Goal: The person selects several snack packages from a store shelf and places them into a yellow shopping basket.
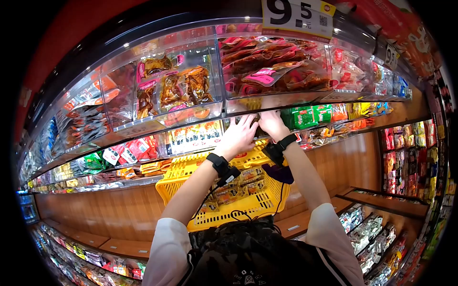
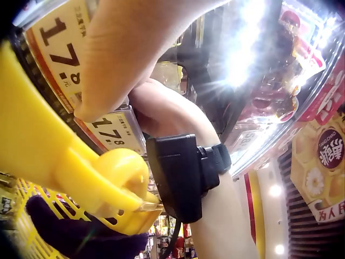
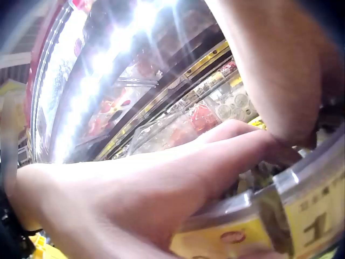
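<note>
In the head view my left hand (image 1: 242,135) and right hand (image 1: 273,126) reach side by side into the lower shelf, close under the upper bins. Their fingertips come together over a small dark thing, mostly hidden. The right wrist view has a dark glossy strip (image 3: 272,216) between the hands, lying over the shelf's price-label edge (image 3: 312,221); I cannot tell whether either hand grips it. Below my wrists is a yellow shopping basket (image 1: 179,174) with several snack packets (image 1: 229,194) inside. Its yellow handle (image 2: 70,156) comes near in the left wrist view.
Clear bins above hold brown vacuum packs (image 1: 186,88) and red packs (image 1: 281,71). Green packets (image 1: 305,116) lie right of my hands, a white-and-orange pack (image 1: 195,137) left. A dark purple item (image 1: 277,174) hangs at the basket's right. Wooden panelling (image 1: 105,207) runs below.
</note>
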A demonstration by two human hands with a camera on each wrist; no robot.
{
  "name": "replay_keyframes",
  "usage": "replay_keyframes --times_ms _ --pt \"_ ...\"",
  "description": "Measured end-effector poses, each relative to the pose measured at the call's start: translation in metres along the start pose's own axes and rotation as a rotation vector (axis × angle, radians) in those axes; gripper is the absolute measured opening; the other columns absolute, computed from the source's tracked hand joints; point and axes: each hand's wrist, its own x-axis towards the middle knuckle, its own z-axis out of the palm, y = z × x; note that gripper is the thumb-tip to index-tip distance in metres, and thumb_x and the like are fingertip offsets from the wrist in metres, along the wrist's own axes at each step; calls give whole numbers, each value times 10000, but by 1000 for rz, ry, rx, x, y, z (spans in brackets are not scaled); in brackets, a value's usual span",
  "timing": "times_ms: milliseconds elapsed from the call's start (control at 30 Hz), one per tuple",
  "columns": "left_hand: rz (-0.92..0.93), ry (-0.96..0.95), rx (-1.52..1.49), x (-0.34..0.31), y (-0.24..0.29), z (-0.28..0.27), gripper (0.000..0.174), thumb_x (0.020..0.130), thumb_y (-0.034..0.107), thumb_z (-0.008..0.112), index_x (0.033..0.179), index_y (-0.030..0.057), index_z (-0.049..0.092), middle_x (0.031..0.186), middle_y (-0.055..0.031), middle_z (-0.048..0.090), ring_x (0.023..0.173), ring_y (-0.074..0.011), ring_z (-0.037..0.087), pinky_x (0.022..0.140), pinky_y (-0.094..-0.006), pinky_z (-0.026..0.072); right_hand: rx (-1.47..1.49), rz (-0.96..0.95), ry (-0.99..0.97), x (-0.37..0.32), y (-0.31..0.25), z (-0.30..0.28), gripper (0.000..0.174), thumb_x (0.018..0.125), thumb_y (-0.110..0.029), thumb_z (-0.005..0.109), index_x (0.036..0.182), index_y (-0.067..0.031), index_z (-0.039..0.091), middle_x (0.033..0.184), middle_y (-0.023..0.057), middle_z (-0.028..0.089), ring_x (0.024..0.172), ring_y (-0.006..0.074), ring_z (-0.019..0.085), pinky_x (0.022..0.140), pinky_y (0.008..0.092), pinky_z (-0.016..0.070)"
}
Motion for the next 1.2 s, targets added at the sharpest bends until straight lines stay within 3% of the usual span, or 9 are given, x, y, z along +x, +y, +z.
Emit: replay_keyframes --times_ms 67,267,633,733,800,900,1067,1167,1200 --pt "2 -4 -7 0 0 0 721 770 373 762 1342 19 504 1483 -165 412 1380 -326 400 1052 -636 404 12 -10 -166 7 6 0 397 879 -180 575 1220 21 604 1221 354 586 1122 566 548 992 597 446" --pt "-21 38 -35 0 1 -3 779 750 359 782 1357 -10 463 1480 -173 414 1377 -322 408 1059 -633 395 -59 135 -275 11 -5 -3 375 904 -192 586 1220 6 625 1279 342 562 1155 535 552 982 590 462" --pt "-30 63 -47 -1 2 -3 878 735 339 797 1442 15 389 1477 -154 423 1365 -313 426 1058 -609 394 81 54 -101 -6 -16 -19 405 907 -205 557 1268 -27 606 1339 307 535 1244 514 491 1024 646 387" --pt "-36 68 -70 -1 3 -7 937 730 323 801 1490 35 337 1477 -150 424 1363 -311 427 1059 -605 392 198 120 -140 -10 -22 -38 411 928 -222 532 1264 0 613 1350 317 547 1256 484 518 1040 571 417" --pt "-33 71 -81 -1 5 -11 978 727 315 802 1521 43 300 1476 -150 425 1361 -312 427 1060 -603 390 543 136 -293 -8 -21 -52 435 957 -245 501 1275 36 601 1335 308 583 1259 425 559 1039 465 451" --pt "-40 62 -106 0 6 -12 1051 724 301 802 1566 52 224 1493 -149 416 1358 -313 427 1066 -602 386 653 65 -262 -8 -15 -50 445 981 -253 468 1262 66 600 1314 288 617 1268 365 579 1030 398 464" --pt "-34 61 -98 1 6 -11 1099 724 304 808 1589 63 175 1562 -133 361 1368 -321 415 1064 -611 385 1053 -77 -359 -16 -4 -49 380 916 -104 546 1250 71 593 1244 265 659 1173 354 630 973 381 493" --pt "-18 31 -74 2 6 -11 1098 731 309 807 1592 68 171 1593 -122 324 1382 -328 400 1073 -628 370 716 -185 -338 -10 12 -42 407 867 -83 537 1245 53 597 1211 282 663 1135 371 645 961 385 503" --pt "-18 30 -75 3 7 -11 1098 731 309 807 1592 68 171 1593 -122 324 1382 -328 400 1073 -628 370 652 -133 -303 -11 14 -35 432 825 -67 516 1233 40 607 1183 305 655 1118 431 638 964 434 505"
